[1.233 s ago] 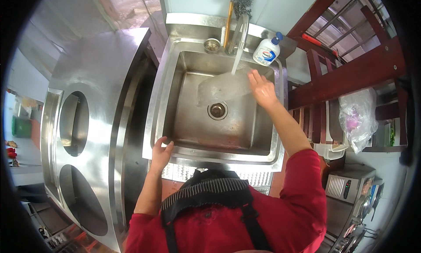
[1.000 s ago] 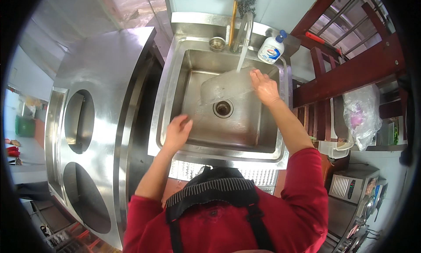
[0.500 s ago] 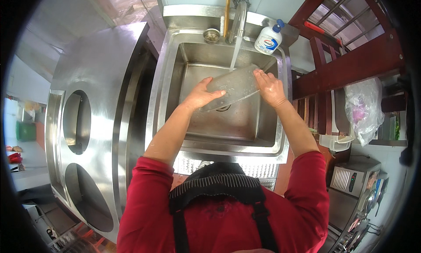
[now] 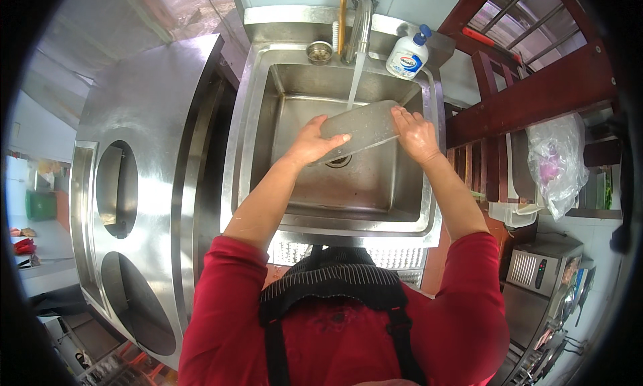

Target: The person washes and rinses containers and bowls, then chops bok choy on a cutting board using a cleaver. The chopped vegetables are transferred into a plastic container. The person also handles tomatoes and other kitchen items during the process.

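1. In the head view, the left hand (image 4: pixel 313 139) grips one end of a clear plastic piece (image 4: pixel 368 128), thumb on top.
2. The right hand (image 4: pixel 415 134) pinches the other end, likely so it stays steady.
3. The piece is over the sink (image 4: pixel 245 128), near the running water (image 4: pixel 357 78), maybe so drips fall inside.
4. A soap bottle (image 4: pixel 408 54) stands at the back corner, probably for easy reach.

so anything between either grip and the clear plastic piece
Nothing visible: the grip of the left hand and that of the right hand are both on the clear plastic piece, toward opposite ends. The water from the tap falls by its far edge, between the hands.
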A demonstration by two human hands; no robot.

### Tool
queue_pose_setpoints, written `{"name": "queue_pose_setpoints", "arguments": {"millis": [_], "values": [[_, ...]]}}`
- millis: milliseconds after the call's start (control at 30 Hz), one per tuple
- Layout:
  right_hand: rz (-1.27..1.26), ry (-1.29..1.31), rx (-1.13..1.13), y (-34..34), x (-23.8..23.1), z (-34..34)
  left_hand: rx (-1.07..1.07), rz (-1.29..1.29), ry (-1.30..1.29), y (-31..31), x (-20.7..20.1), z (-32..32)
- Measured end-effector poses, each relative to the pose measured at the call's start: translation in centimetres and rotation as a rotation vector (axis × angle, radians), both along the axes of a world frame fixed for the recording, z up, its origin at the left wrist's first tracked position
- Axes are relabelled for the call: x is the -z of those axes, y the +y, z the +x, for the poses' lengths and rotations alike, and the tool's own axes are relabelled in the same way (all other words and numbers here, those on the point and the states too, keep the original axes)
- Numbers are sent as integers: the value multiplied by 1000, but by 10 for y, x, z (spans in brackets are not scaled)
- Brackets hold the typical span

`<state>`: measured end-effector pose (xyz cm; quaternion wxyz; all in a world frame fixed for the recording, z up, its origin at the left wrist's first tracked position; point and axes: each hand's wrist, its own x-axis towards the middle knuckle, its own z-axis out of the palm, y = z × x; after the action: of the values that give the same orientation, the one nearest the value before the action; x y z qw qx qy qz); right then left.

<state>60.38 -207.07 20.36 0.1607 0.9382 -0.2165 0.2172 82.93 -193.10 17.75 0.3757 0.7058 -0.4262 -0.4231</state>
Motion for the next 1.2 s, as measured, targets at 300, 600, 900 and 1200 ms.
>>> {"name": "queue_pose_setpoints", "arguments": {"millis": [300,600,900,1200], "values": [[79,3,84,-4,12,0,-46,21,183,-24,2,6],[219,73,163,-46,32,-12,88,35,102,-93,29,0],[353,41,260,-64,38,-5,178,31,538,-104,26,22],[267,46,163,-55,30,-1,133,55,163,-101,47,24]]}}
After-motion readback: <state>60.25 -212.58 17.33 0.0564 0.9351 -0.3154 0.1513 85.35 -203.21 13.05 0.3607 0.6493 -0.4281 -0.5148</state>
